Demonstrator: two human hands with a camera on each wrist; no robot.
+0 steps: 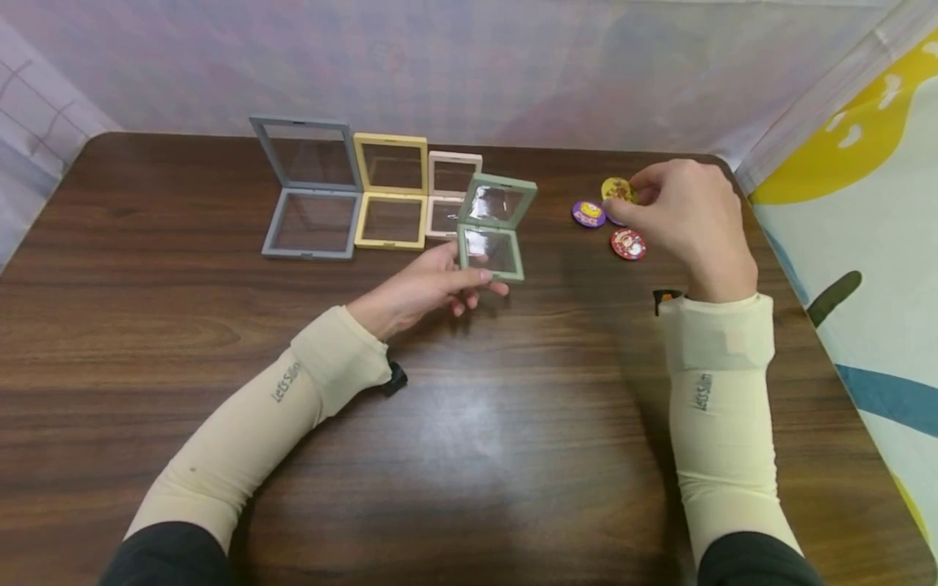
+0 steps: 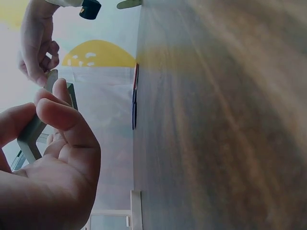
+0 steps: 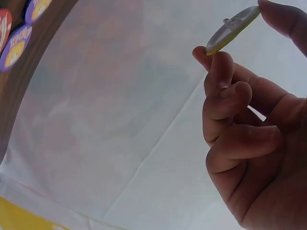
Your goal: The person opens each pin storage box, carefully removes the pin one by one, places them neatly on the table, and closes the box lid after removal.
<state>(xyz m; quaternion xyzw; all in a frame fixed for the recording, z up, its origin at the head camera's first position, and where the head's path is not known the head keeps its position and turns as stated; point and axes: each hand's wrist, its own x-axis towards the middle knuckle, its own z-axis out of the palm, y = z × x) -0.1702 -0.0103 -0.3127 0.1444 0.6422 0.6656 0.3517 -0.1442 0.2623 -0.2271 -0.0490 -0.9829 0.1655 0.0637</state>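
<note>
My left hand holds a small hinged display frame, pale green with clear film panes, by its lower half, thumb on the front edge. Its two halves stand apart, raised over the table. In the right wrist view, my right hand pinches a round yellow button badge edge to edge between thumb and fingertip, its pale back with a small fitting showing. In the head view this badge is above the others: a purple badge, a red badge and another purple one partly hidden by the thumb.
Three more hinged frames stand opened along the back of the wooden table: a large grey-blue frame, a yellow frame and a small pale pink frame, partly behind the green one. A pale curtain hangs behind the table.
</note>
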